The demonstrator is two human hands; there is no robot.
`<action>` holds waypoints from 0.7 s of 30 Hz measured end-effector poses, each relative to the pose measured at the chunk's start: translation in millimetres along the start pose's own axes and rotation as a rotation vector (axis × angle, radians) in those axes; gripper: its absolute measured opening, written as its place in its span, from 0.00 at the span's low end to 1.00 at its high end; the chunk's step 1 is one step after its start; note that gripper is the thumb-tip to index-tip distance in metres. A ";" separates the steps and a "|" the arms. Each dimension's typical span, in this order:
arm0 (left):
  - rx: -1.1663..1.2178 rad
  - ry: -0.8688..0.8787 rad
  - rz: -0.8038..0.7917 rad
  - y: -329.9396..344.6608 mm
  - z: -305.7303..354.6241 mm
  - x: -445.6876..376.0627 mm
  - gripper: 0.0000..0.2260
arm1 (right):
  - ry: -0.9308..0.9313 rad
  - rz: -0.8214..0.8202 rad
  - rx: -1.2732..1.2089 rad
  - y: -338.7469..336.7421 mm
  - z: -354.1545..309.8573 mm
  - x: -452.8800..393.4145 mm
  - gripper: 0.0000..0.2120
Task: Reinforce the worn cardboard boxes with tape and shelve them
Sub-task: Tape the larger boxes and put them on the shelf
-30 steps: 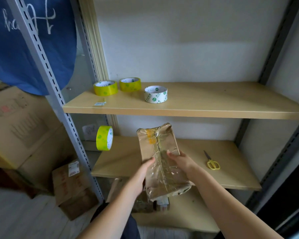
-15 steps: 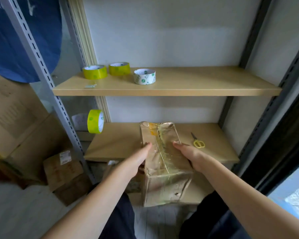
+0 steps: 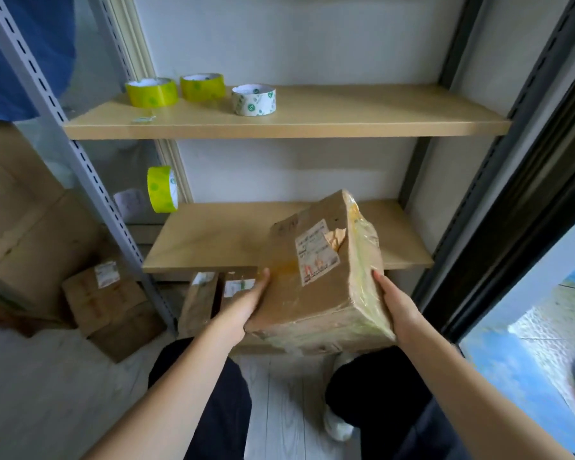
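Whereas a second ago the box [image 3: 316,277] stood upright on the lower shelf [image 3: 213,240] with its taped seam facing the camera, it now hangs tilted in front of that shelf's right half, label side up, its near end lower; the turn suggests an untaped face is being brought round for inspection, so shelving is probably not yet due. At far left, more boxes [image 3: 103,303] sit on the floor. One yellow roll [image 3: 161,189] stands on edge at the lower shelf's left end; two yellow rolls [image 3: 151,91] and a white roll [image 3: 253,99] lie flat on the upper shelf [image 3: 346,124]. The left hand [image 3: 243,305] presses the box's left face with straight fingers. The box is brown and creased, bearing a white label [image 3: 316,255] beside a torn hole at its right edge. Glossy tape [image 3: 367,260] wraps the right face and near end. The right hand [image 3: 395,305] presses that taped face, fingers likewise straight. The scissors seen earlier are now hidden.
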State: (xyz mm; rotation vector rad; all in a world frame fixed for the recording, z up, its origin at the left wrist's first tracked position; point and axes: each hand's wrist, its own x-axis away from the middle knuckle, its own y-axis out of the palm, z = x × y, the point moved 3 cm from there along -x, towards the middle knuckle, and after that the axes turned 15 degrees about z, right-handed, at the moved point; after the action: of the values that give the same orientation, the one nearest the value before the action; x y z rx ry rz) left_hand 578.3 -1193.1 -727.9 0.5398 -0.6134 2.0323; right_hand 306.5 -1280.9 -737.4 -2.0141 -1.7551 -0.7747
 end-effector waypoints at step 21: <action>-0.301 0.244 0.046 73.9 -148.2 -12.6 0.17 | 0.066 0.180 0.382 -61.5 117.5 -21.3 0.33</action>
State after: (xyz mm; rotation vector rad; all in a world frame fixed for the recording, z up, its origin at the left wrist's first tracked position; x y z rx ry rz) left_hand 500.7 -1144.4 -866.5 0.0990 -0.7692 1.9624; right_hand 264.2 -1217.6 -848.0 -1.8318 -1.5228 -0.4066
